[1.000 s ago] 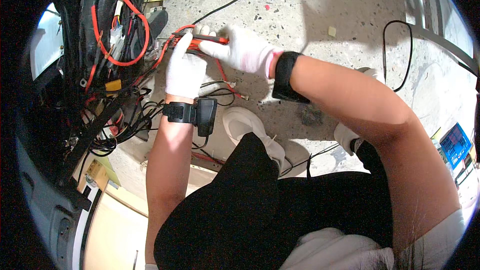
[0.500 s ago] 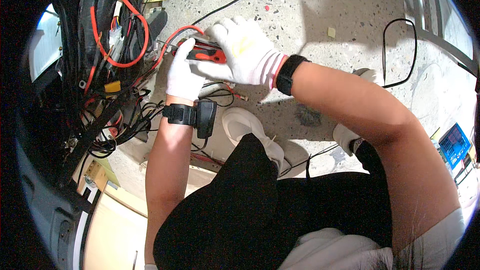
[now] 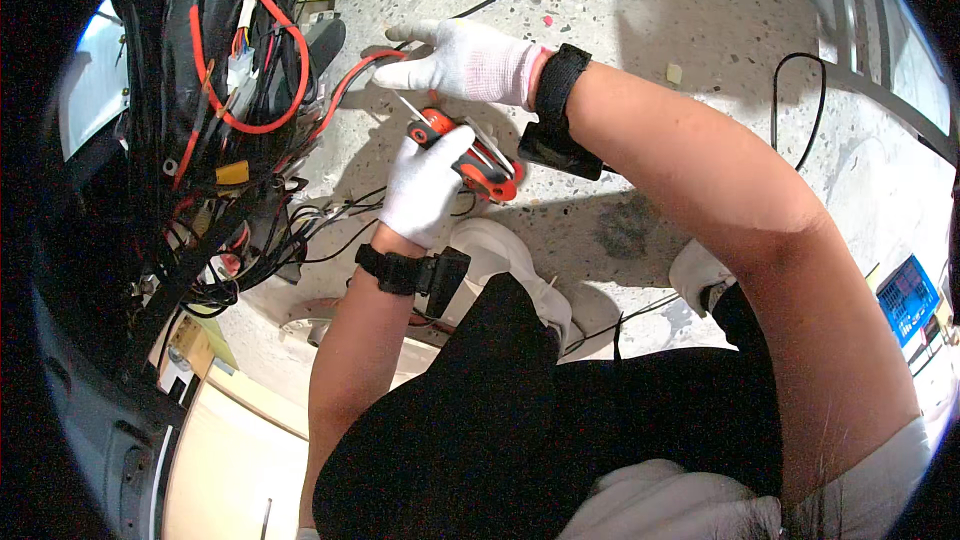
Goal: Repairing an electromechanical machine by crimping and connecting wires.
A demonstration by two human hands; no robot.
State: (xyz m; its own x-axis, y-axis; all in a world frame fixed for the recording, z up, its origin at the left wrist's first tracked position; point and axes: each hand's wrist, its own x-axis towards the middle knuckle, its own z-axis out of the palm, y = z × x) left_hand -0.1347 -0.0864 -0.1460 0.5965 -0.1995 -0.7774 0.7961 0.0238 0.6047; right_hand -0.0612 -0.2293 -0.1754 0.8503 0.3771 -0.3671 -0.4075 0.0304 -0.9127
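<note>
My left hand [image 3: 422,190], in a white glove, is closed around a red-and-black folding hex key set [image 3: 487,178]. One thin metal key sticks out of it toward the upper left, and more metal pieces show along its side. Just above is my right hand [image 3: 455,62], gloved too, with thumb and forefinger spread apart and pointing left. A red cable [image 3: 345,82] runs up to the gap between those fingers; its far end is hidden by the glove. The extended key's tip lies close under the right thumb.
Bundled black cables [image 3: 180,70], a looped red cable [image 3: 303,70] and a white connector [image 3: 240,68] crowd the left side. A yellow tag [image 3: 232,173] sits among them. A black cable loop [image 3: 822,110] lies on the speckled floor [image 3: 640,130] at right. My shoes are below the hands.
My hands have separated. The left one has carried the hex key set down and right, turning it, with a key now extended. The right one has let go and shifted slightly left.
</note>
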